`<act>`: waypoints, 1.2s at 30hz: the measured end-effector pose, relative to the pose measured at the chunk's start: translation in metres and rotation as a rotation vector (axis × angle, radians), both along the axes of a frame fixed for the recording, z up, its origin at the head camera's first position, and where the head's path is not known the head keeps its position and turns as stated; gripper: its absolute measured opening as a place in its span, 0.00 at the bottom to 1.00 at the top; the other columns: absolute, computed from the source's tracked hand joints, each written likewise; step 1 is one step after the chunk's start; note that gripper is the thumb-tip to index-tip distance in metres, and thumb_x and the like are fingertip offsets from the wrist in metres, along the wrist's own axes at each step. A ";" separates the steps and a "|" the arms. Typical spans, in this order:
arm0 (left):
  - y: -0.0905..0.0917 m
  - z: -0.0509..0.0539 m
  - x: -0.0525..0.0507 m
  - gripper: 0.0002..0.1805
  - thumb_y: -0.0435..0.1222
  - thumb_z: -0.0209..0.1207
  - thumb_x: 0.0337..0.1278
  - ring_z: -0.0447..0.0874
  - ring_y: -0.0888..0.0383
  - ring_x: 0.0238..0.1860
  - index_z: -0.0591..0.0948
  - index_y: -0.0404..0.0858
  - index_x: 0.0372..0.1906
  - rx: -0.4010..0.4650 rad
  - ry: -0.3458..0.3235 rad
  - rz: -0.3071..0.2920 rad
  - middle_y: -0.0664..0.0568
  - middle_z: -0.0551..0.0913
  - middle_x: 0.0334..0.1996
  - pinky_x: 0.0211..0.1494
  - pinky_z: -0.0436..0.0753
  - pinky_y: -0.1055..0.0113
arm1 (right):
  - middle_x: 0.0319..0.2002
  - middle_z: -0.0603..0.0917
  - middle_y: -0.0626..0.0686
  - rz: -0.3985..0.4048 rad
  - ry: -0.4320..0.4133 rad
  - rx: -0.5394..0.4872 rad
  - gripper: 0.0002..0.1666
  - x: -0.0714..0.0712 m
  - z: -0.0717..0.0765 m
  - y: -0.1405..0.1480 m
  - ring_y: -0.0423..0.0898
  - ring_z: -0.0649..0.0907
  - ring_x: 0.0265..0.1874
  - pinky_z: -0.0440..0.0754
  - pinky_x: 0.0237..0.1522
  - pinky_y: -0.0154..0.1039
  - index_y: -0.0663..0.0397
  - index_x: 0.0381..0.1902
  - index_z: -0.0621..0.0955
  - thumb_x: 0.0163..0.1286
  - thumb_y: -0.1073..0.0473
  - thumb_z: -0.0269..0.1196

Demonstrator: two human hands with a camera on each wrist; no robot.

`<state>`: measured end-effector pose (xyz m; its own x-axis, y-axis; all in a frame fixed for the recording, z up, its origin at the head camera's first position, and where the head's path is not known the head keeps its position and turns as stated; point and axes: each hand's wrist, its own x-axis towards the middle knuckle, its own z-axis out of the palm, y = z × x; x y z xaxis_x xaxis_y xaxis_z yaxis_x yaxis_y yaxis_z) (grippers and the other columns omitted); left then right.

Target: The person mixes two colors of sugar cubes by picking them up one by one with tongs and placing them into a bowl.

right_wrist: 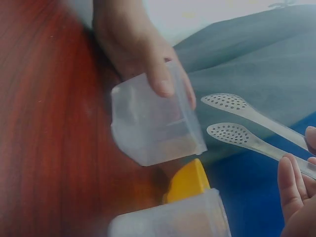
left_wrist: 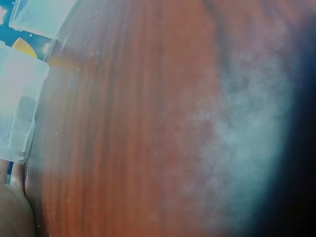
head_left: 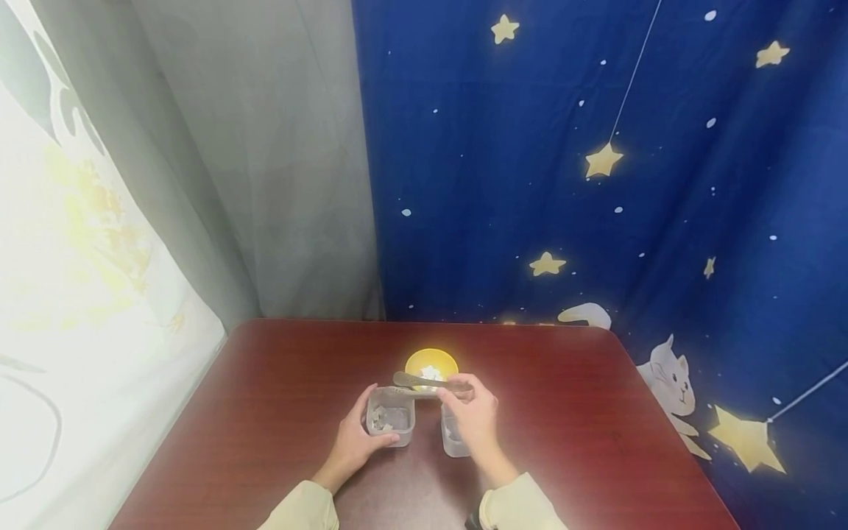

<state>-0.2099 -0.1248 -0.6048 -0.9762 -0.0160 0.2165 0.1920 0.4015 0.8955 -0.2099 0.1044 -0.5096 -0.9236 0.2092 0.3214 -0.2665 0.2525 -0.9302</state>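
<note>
My left hand [head_left: 351,443] holds a clear plastic container [head_left: 401,439] by its sides, thumb along the near wall. Several small pale pieces lie in its left part. My right hand [head_left: 480,418] pinches a pair of tongs [head_left: 414,380] whose two arms stand apart. In the right wrist view the tongs [right_wrist: 229,101] have perforated, spoon-shaped ends with nothing between them. Those tips point left, above the far side of the container. Beyond the hands sits a yellow bowl [head_left: 414,360] with white pieces in it, partly hidden by the tongs.
A second clear container [head_left: 454,446] stands below my right hand, which partly covers it; its contents are hard to see. All of this is on a dark red wooden table [head_left: 298,375]. Grey and blue star-patterned curtains [head_left: 490,184] hang behind the far edge.
</note>
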 end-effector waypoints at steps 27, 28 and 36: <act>0.000 0.000 0.001 0.60 0.48 0.81 0.23 0.78 0.56 0.52 0.64 0.50 0.72 0.007 0.025 0.002 0.52 0.79 0.57 0.58 0.75 0.53 | 0.25 0.87 0.47 0.068 0.001 0.188 0.12 0.003 -0.014 -0.018 0.42 0.86 0.27 0.82 0.28 0.35 0.51 0.37 0.85 0.55 0.57 0.74; 0.000 0.000 0.001 0.60 0.48 0.81 0.23 0.78 0.56 0.52 0.64 0.49 0.72 0.009 0.027 0.002 0.52 0.79 0.57 0.58 0.74 0.53 | 0.25 0.87 0.47 0.084 0.006 0.183 0.12 0.002 -0.015 -0.020 0.42 0.86 0.27 0.82 0.28 0.35 0.53 0.37 0.85 0.55 0.59 0.74; 0.000 -0.002 0.000 0.60 0.46 0.81 0.25 0.78 0.56 0.53 0.63 0.46 0.73 0.007 0.038 -0.006 0.51 0.78 0.59 0.58 0.75 0.53 | 0.25 0.87 0.47 0.082 0.031 0.252 0.12 0.002 -0.020 -0.030 0.42 0.86 0.27 0.82 0.28 0.35 0.52 0.36 0.85 0.54 0.60 0.74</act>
